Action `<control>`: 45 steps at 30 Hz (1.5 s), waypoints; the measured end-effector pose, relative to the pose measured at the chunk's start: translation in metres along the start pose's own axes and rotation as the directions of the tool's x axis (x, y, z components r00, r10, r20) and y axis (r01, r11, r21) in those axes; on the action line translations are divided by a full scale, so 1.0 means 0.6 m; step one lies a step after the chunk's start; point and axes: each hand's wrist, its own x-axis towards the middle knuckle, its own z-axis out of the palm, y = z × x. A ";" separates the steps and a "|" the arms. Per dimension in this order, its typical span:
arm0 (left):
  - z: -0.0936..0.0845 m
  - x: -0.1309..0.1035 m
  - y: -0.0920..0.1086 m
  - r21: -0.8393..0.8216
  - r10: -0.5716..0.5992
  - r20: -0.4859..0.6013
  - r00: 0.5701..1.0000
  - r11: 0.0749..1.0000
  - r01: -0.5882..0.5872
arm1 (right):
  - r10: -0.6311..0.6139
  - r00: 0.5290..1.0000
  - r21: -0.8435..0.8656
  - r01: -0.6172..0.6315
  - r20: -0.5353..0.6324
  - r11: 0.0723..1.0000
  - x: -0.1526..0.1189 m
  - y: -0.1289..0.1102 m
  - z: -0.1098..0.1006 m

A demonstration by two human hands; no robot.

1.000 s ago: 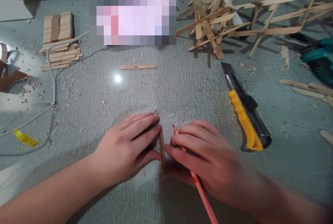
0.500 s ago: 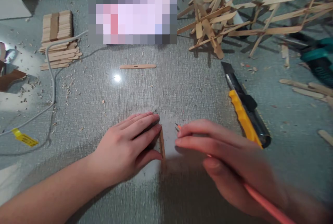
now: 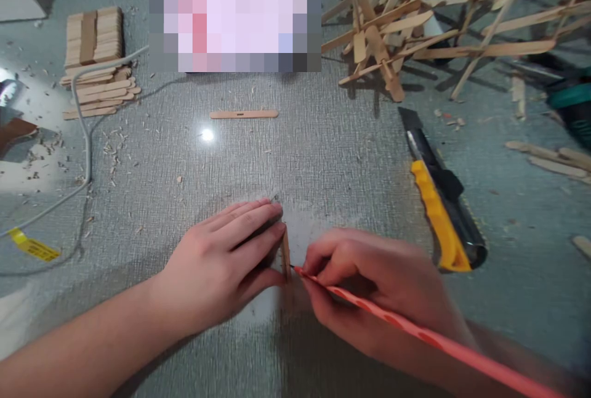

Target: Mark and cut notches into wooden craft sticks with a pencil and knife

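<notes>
My left hand (image 3: 226,256) lies on the grey textured surface, its fingers together and its fingertips and thumb against a wooden stick (image 3: 285,253) that points away from me. Part of that stick is hidden under the fingers. In my right hand (image 3: 373,287) is a long pink-red pencil (image 3: 397,322), pinched near its point. The dark tip is at the right edge of the stick, near its lower end. Farther off, a single wooden stick (image 3: 244,114) with a small dark mark at its middle lies crosswise.
A yellow and black cutter (image 3: 441,213) lies right of my right hand. Crossed sticks (image 3: 392,34) stand at the back right, near a teal tool (image 3: 572,102). A bundle of sticks (image 3: 108,37) and a grey cable (image 3: 87,151) are at left. A blurred block covers the back middle.
My right hand has moved left and closed round the pencil near its tip, which has come to the stick. The view has shifted slightly. My left hand has stayed on the stick.
</notes>
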 end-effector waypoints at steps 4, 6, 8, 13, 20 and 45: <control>-0.001 0.001 0.000 -0.011 0.001 0.007 1.000 1.000 -0.001 | -0.014 1.000 -0.076 0.014 -0.002 0.997 0.000 -0.001 -0.001; -0.002 0.001 0.000 -0.013 0.005 0.011 1.000 1.000 -0.004 | -0.020 1.000 -0.095 0.020 -0.001 0.995 0.001 0.000 -0.001; -0.002 0.001 0.000 -0.012 0.005 0.015 1.000 1.000 -0.005 | -0.021 1.000 -0.100 0.021 0.001 0.995 0.003 0.000 0.000; -0.002 0.003 0.001 -0.014 0.008 0.000 1.000 1.000 -0.008 | -0.017 1.000 -0.112 0.018 0.009 0.994 0.005 0.000 0.002; -0.003 0.002 0.002 -0.015 0.002 0.012 1.000 1.000 -0.001 | -0.024 0.999 -0.092 0.026 0.022 0.995 0.008 -0.004 0.000; -0.003 0.002 0.001 -0.015 0.001 0.009 1.000 1.000 -0.001 | -0.007 1.000 -0.131 0.009 0.012 0.991 0.008 -0.006 0.000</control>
